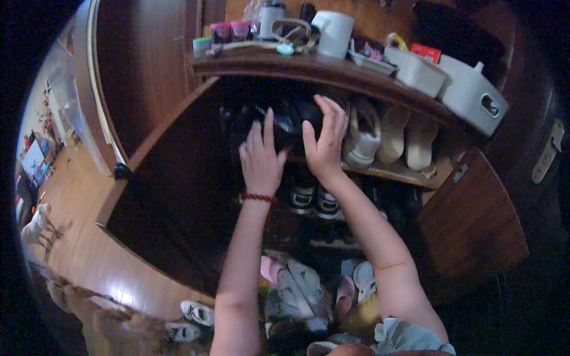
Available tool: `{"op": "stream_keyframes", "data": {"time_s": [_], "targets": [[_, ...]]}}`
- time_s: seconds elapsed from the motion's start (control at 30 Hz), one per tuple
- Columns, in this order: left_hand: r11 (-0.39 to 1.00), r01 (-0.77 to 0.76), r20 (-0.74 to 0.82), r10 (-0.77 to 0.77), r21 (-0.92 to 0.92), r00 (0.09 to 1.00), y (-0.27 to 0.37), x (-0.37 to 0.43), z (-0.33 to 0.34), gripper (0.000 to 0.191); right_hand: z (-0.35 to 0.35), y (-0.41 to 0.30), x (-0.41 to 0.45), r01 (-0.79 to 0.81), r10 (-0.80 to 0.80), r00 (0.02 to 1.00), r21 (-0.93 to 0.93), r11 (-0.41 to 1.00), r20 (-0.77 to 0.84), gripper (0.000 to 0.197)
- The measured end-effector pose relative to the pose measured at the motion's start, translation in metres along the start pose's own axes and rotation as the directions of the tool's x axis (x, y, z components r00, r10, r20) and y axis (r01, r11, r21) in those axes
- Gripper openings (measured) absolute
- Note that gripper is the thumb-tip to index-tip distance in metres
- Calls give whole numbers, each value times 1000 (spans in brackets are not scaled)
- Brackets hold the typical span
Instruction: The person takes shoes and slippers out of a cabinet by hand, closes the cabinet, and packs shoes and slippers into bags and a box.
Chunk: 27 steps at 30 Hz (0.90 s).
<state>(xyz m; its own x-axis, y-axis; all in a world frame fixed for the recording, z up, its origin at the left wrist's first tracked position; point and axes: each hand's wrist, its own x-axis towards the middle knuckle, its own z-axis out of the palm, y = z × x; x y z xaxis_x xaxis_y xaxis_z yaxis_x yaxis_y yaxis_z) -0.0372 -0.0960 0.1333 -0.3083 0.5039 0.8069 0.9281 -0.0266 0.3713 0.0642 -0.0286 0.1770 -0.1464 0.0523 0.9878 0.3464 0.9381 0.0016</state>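
In front of me stands an open wooden shoe cabinet, its upper shelf (392,173) lined with footwear. My left hand (262,160), a red bead bracelet (259,198) at its wrist, reaches palm down over dark shoes (281,123), fingers apart. My right hand (327,140) is curved at the shelf's middle, thumb away from the fingers, nothing visible in its grasp. Contact with the dark shoes is hard to make out in shadow. Right of that hand are a white sneaker (363,144) and a pair of beige slippers (418,149). Black-and-white shoes (303,198) sit on a lower shelf.
Cabinet doors (476,218) hang open on both sides. The cabinet top (285,66) bears a white cup (334,33), a white bin (416,71) and a white box (472,95). Slippers (303,278) and sneakers (196,313) lie below. A white animal (39,224) stands at left.
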Motion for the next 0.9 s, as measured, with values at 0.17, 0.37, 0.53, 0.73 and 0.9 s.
{"op": "stream_keyframes", "data": {"time_s": [0.17,0.37,0.53,0.73,0.9], "targets": [[997,-44,-4,44,57,999,2,32,3,81,2,18,-6,-136,153,967,-96,986,203,68],[904,260,69,-252,-338,965,8,82,11,70,29,61,37,-349,366,923,-140,926,119,47],[958,272,95,-280,88,955,-27,104,32,76,38,59,55,-593,529,595,-114,797,605,48],[930,290,184,-333,225,925,-15,118,29,73,42,74,77,-408,483,576,-280,869,659,42],[895,392,213,-434,214,875,10,96,30,71,50,95,75,-218,326,735,-249,944,595,30]]}}
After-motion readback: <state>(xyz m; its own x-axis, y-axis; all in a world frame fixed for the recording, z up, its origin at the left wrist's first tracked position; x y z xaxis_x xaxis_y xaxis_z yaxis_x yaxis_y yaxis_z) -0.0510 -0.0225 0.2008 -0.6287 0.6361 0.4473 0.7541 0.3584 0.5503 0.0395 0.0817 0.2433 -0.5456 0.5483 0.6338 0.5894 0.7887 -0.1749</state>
